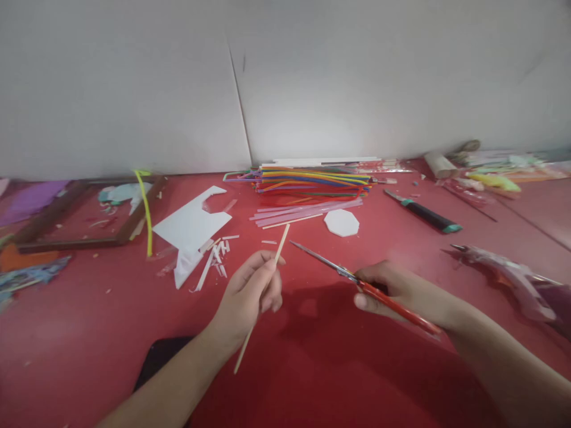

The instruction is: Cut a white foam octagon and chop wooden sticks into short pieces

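Head view: both forearms are cut off at the bottom edge, and the clutter at far right blurs into pale plastic shapes that cannot be told apart. The left hand (252, 291) pinches a thin, pale wooden stick (282, 239) between thumb and fingers. The stick's middle is hidden in the grip and its tip tilts up and away. The right hand (395, 290) is closed around red-handled scissors (332, 266), covering most of the handles. The slim metal blades lie together, their point just beside the stick. Behind, on the smooth red surface (312, 374), lie a bundle of coloured straws (312, 180) and a flat white octagon (341, 223).
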A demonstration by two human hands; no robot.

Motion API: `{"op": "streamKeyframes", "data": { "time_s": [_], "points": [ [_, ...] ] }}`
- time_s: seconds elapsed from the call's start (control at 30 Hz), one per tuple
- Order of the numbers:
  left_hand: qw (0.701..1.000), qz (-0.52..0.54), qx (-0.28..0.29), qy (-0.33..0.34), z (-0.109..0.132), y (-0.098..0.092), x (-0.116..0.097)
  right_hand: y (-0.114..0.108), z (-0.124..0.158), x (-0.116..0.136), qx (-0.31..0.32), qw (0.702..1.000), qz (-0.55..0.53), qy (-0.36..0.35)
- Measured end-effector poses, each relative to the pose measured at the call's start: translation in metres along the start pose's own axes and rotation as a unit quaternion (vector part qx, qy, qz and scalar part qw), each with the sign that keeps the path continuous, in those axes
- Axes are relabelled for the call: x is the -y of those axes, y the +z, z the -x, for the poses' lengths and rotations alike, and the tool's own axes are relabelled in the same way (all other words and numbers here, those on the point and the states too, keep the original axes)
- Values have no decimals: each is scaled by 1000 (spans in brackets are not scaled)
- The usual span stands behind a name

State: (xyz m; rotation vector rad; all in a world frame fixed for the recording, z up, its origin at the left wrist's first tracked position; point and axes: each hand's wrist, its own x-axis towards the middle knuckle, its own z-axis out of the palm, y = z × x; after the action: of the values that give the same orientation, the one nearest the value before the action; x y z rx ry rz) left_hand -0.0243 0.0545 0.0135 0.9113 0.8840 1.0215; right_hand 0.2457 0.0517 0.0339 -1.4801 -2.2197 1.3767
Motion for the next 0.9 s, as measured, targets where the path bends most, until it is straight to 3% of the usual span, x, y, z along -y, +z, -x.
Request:
{"op": "streamKeyframes", "data": {
  "time_s": [0.13, 0.5, 0.9],
  "points": [
    [998, -44, -26, 37, 1, 0, 2, 4, 0, 2, -30, 999, 39, -2],
    [993, -31, -37, 105, 4, 3, 1, 9, -1, 10, -142, 979, 147, 2],
    [998, 50, -1, 33, 9, 8, -6, 11, -3, 7, -172, 964, 199, -25]
  ]
}}
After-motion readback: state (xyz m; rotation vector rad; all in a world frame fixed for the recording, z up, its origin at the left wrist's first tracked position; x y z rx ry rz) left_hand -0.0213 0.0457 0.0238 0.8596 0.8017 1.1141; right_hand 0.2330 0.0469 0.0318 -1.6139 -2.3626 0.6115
